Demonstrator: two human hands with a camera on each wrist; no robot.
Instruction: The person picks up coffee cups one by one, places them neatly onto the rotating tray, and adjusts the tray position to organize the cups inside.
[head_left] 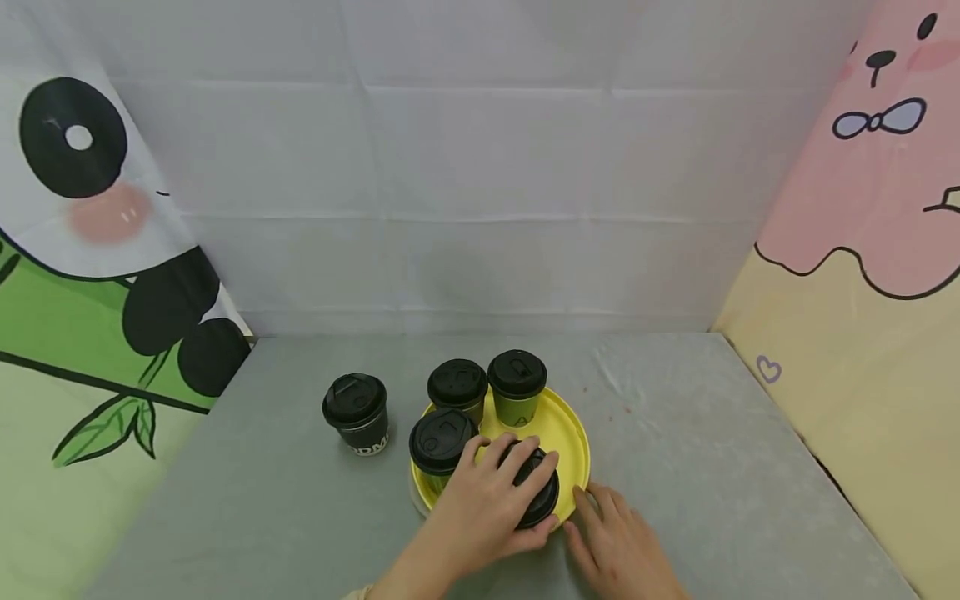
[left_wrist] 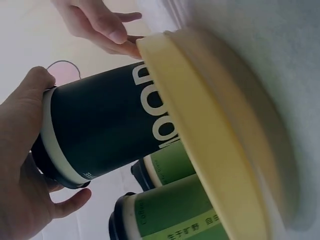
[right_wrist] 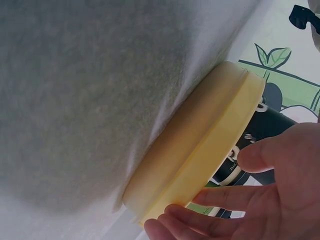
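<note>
A black paper coffee cup (left_wrist: 105, 120) with white lettering stands near the front right of a round yellow tray (head_left: 566, 442). My left hand (head_left: 483, 504) holds this cup from above, thumb and fingers spread round its black lid (head_left: 543, 503). At the tray's front right, my right hand (head_left: 622, 546) has its fingers loosely extended at the rim (right_wrist: 215, 145), seemingly touching it. Three green cups with black lids share the tray: one at the left (head_left: 442, 442), one behind it (head_left: 457, 385) and one at the back (head_left: 517, 387).
Left of the tray, another black lidded cup (head_left: 356, 412) stands upright on the grey tabletop (head_left: 262, 500). A pale wall sheet (head_left: 480, 167) rises behind the table, with printed cartoon panels at both sides.
</note>
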